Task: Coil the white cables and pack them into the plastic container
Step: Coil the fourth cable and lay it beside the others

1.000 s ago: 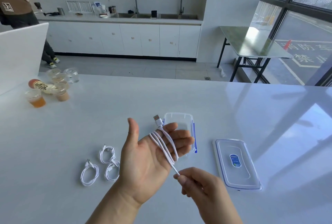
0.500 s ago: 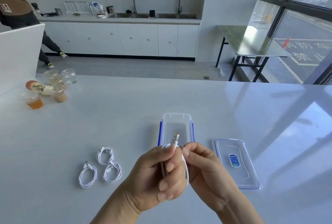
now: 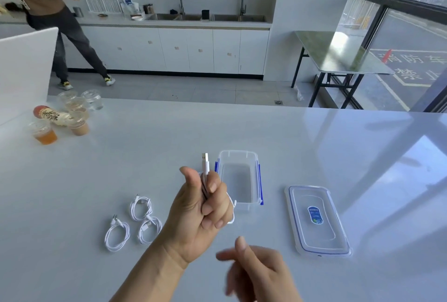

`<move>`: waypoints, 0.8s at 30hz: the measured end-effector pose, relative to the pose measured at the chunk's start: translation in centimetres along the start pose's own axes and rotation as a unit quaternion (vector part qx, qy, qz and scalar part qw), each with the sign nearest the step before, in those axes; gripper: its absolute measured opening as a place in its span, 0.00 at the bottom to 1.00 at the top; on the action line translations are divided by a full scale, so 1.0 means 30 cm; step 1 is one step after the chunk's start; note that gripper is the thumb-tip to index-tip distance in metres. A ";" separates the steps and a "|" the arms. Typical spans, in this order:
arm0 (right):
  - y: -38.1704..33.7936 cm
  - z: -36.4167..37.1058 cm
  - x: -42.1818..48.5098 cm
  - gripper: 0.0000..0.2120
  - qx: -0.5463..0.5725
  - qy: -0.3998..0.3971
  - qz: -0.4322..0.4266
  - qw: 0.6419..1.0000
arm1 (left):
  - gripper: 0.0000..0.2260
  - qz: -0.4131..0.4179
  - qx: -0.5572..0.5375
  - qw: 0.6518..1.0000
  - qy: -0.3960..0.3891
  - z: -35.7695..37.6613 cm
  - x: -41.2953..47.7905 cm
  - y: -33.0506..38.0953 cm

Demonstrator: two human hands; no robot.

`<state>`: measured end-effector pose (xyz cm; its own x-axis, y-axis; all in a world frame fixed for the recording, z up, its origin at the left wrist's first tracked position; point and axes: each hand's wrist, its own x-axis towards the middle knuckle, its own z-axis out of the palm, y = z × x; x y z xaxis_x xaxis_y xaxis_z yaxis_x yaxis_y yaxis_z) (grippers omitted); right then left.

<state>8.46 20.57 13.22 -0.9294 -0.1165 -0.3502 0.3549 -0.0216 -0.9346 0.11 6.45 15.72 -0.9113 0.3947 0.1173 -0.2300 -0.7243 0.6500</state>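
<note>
My left hand (image 3: 198,214) is closed around a coiled white cable (image 3: 205,167), whose USB plug sticks up above my fingers; a loop shows at the hand's right side. Just behind and right of it stands the empty clear plastic container (image 3: 238,156) with blue clips. My right hand (image 3: 256,272) hovers lower, blurred, fingers loosely apart, holding nothing. Three more coiled white cables (image 3: 131,224) lie on the white table (image 3: 169,137) to the left of my left hand.
The container's clear lid (image 3: 316,219) lies flat to the right. Several plastic cups of drink and a bottle (image 3: 60,117) sit at the far left. A white panel (image 3: 24,69) stands at the left edge. A person walks by the back counter.
My left hand closed its fingers over the coil wound around them. My right hand let go of the cable end and dropped back toward me.
</note>
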 end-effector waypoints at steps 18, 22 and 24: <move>-0.114 -0.059 0.111 0.13 0.085 -0.086 -0.094 0.988 | 0.22 -0.126 -0.019 0.987 -0.103 -0.007 -0.037 -0.050; -0.120 -0.064 0.102 0.10 0.104 -0.072 -0.112 0.986 | 0.08 -0.144 0.057 0.979 -0.129 0.029 -0.033 -0.003; -0.121 -0.061 0.093 0.09 0.148 -0.092 -0.104 0.979 | 0.07 -0.160 0.103 0.971 -0.144 0.049 -0.026 0.025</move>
<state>4.41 22.14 15.53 -0.9603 -0.2553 -0.1126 0.1999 -0.3482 -0.9159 1.15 6.42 17.21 -0.6646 0.7440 0.0690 -0.3857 -0.4207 0.8212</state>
